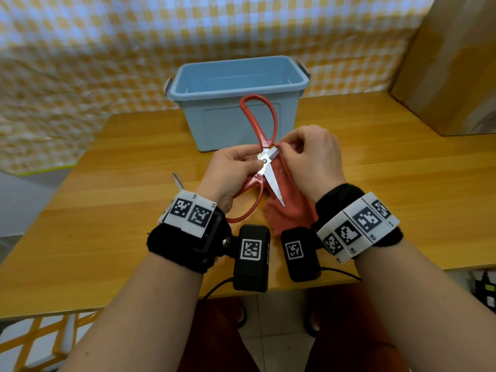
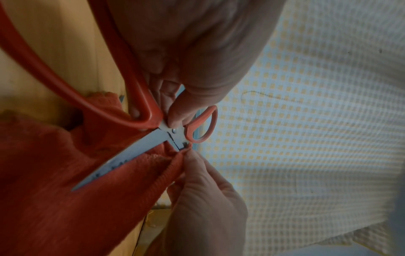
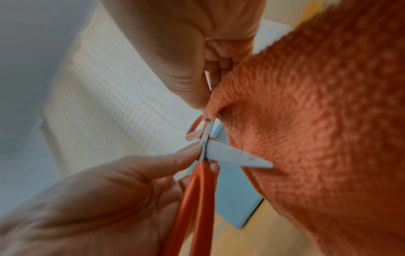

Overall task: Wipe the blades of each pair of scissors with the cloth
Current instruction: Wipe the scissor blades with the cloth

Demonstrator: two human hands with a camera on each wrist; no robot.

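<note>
Red-handled scissors (image 1: 264, 157) are spread wide apart above the wooden table, one handle loop (image 1: 259, 114) pointing away, the other toward me. My left hand (image 1: 233, 167) grips them by the near handle, thumb on the pivot (image 2: 174, 130). One bare blade (image 1: 275, 185) points toward me over an orange-red cloth (image 1: 292, 208). My right hand (image 1: 308, 157) pinches a fold of the cloth (image 3: 306, 121) around the other blade, whose base (image 1: 271, 153) shows. Another tool's metal tip (image 1: 177, 181) pokes out behind my left wrist.
A pale blue plastic bin (image 1: 236, 103) stands just behind the scissors. A brown cardboard box (image 1: 451, 65) sits at the table's right rear. A yellow-checked cloth (image 1: 107, 49) covers the wall behind. The table edge runs close to my forearms.
</note>
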